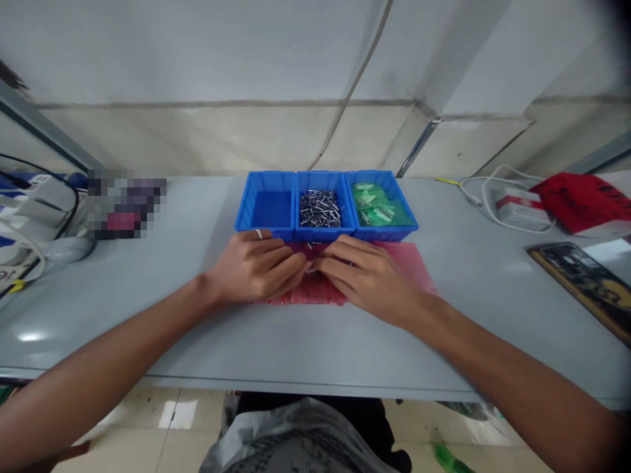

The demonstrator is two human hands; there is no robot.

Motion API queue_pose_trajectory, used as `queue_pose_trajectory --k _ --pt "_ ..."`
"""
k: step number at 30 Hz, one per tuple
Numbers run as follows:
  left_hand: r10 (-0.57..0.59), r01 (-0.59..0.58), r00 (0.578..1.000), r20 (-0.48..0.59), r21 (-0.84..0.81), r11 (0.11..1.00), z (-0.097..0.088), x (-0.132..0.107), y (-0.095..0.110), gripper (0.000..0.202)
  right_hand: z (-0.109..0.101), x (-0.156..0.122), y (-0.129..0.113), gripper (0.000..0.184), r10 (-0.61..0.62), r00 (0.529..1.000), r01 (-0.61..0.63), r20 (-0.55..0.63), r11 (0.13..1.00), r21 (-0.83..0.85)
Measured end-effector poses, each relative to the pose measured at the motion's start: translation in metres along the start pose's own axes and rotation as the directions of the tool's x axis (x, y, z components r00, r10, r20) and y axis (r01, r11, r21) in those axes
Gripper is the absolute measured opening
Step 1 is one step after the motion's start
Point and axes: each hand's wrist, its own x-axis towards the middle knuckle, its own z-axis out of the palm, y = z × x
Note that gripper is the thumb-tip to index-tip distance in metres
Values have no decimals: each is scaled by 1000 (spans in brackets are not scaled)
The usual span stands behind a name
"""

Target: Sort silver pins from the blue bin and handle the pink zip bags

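Note:
Both my hands rest on a pink plastic sheet point(315, 292) on the grey table point(197, 328), fingertips meeting at its middle. My left hand point(256, 268), with a ring on one finger, has its fingers pressed together in a pinch. My right hand point(367, 272) is curled the same way, touching the left. What the fingertips hold is too small to make out. Just beyond them stand three blue bins: the left bin point(266, 210) is bare, the middle bin point(320, 209) holds several small metal pins, the right bin point(382, 205) holds green bags.
White cables and a small box point(517, 203) lie at the right with a red package point(582, 200) and a dark printed board point(586, 282). At the left are a white device point(44, 200), cables and a blurred object point(123, 202). The table's front edge runs near my body.

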Motion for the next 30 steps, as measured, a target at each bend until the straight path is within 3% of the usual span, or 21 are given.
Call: queue_pose_trajectory --k 10,16,21,27,30 --pt "-3 3 1000 3 7 1000 1 1 -1 19 -4 0 1 38 77 987 -65 -140 994 87" --pt "5 -5 1000 8 3 1000 -1 1 0 17 -13 6 -6 32 225 940 -117 -258 919 377" --pt "-6 6 1000 19 -9 1000 0 1 -1 19 -18 7 -7 43 359 892 -189 -275 848 495" --pt "5 -5 1000 6 8 1000 1 1 0 22 -20 9 -8 15 351 879 -174 -322 866 469" --pt "-2 2 1000 16 21 1000 1 1 -1 22 -19 9 -11 17 412 869 -222 -272 819 529"
